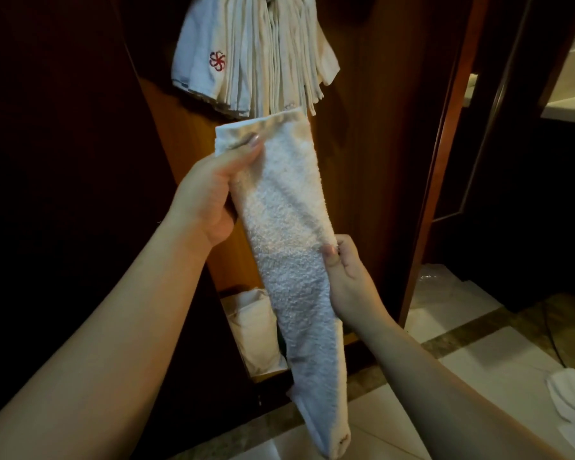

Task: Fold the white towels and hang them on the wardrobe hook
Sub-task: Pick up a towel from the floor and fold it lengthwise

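Note:
A long white terry towel (pixel 286 234), folded into a narrow strip, hangs down in front of the open wardrobe. My left hand (pixel 210 190) grips its upper end, thumb on top near the hemmed edge. My right hand (pixel 344 270) pinches the towel's right edge about halfway down. Above, several folded white towels (pixel 256 54) hang in a bunch at the top of the wardrobe; one carries a red pinwheel logo. The hook itself is hidden behind them.
Dark wooden wardrobe panels (pixel 395 127) surround the opening. A white bag (pixel 253 330) stands on the wardrobe floor. More white cloth (pixel 571 396) lies on the tiled floor at the lower right. A doorway opens at the far right.

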The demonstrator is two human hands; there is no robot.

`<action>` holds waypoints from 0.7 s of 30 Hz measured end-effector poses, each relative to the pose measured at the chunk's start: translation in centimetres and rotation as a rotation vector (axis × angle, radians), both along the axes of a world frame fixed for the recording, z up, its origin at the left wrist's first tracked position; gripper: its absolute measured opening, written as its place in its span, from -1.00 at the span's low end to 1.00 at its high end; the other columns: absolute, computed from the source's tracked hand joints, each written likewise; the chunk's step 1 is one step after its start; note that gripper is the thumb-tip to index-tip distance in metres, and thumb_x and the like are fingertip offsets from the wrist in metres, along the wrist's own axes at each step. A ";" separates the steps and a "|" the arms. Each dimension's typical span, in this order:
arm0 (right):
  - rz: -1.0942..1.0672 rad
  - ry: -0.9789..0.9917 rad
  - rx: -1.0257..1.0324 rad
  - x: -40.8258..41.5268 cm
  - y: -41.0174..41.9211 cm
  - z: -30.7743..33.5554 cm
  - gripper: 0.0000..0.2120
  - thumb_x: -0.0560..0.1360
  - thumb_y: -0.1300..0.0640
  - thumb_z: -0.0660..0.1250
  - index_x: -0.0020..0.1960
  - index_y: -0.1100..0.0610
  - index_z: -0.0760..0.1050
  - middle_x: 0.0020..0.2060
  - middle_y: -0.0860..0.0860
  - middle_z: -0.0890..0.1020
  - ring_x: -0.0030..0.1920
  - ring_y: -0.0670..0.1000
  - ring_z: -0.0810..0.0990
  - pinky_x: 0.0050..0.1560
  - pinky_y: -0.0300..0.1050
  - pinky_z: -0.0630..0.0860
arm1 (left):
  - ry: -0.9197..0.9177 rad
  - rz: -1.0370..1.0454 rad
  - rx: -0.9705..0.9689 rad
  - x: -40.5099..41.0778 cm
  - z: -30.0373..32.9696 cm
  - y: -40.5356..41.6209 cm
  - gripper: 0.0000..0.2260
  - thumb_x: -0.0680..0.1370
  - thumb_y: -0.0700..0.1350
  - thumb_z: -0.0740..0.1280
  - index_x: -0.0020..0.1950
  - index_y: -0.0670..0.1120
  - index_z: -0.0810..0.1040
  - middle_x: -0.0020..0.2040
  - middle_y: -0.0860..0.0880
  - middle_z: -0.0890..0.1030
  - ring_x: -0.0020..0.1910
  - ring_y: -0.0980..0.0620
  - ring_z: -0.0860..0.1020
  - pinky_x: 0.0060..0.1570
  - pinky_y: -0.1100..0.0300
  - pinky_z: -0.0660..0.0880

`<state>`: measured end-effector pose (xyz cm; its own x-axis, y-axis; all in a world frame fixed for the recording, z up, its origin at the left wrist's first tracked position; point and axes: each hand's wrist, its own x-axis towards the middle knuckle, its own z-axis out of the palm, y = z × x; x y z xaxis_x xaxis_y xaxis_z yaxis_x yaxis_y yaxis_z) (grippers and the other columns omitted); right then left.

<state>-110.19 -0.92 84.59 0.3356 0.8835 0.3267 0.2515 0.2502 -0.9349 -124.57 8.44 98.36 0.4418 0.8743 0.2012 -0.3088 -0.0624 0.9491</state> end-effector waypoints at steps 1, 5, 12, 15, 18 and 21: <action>-0.035 0.014 0.031 -0.1 0.1 0.0 -0.77 0.56 -0.24 0.08 0.01 -0.12 0.39 -0.14 0.20 0.54 -0.20 0.00 0.49 -0.19 0.05 0.46 | -0.012 -0.017 0.006 0.0 0.1 0.0 -0.84 0.49 -0.10 0.41 0.05 -0.06 0.61 -0.02 -0.02 0.72 0.06 -0.05 0.69 0.04 0.02 0.61; -0.182 0.023 0.159 -0.4 0.3 0.2 -0.86 0.55 -0.17 0.17 0.02 -0.14 0.38 -0.23 0.00 0.53 -0.29 -0.08 0.46 -0.30 -0.13 0.39 | -0.043 -0.052 0.007 0.4 0.2 0.0 -0.88 0.52 -0.10 0.38 0.03 -0.06 0.62 -0.02 -0.03 0.71 0.06 -0.05 0.69 0.04 0.01 0.62; 0.376 0.101 -0.256 3.9 1.2 0.5 0.08 0.06 -0.41 0.59 0.40 0.11 0.38 0.17 0.00 0.68 0.17 -0.03 0.67 0.23 -0.03 0.59 | -0.049 -0.092 -0.038 0.8 0.5 0.4 -0.79 0.51 -0.08 0.39 0.11 -0.11 0.60 0.01 -0.08 0.71 0.07 -0.08 0.69 -0.02 0.01 0.63; 0.552 0.025 -0.403 4.9 1.6 1.1 -0.19 0.06 -0.18 0.66 0.22 0.10 0.55 0.13 0.04 0.71 0.18 0.08 0.67 0.29 0.11 0.55 | -0.023 -0.105 -0.061 1.3 0.8 0.5 -0.69 0.46 -0.07 0.43 0.17 -0.13 0.59 0.08 -0.12 0.70 0.10 -0.11 0.68 0.02 -0.04 0.63; 0.467 -0.162 -0.446 5.1 1.7 1.5 -0.14 0.06 -0.47 0.52 0.15 0.10 0.60 0.11 0.05 0.71 0.14 0.04 0.68 0.31 0.13 0.53 | 0.002 -0.072 -0.099 1.9 1.2 0.9 -0.69 0.48 -0.07 0.44 0.19 -0.13 0.60 0.04 -0.10 0.72 0.05 -0.10 0.70 -0.06 -0.02 0.64; 0.435 -0.347 -0.435 4.8 1.2 1.7 0.12 0.00 -0.74 0.20 0.10 0.16 0.65 0.04 0.08 0.72 0.07 0.04 0.69 0.24 0.06 0.56 | 0.032 -0.054 -0.139 2.4 1.6 1.4 -0.71 0.52 -0.08 0.44 0.21 -0.14 0.60 0.02 -0.11 0.73 0.01 -0.09 0.71 -0.12 0.00 0.64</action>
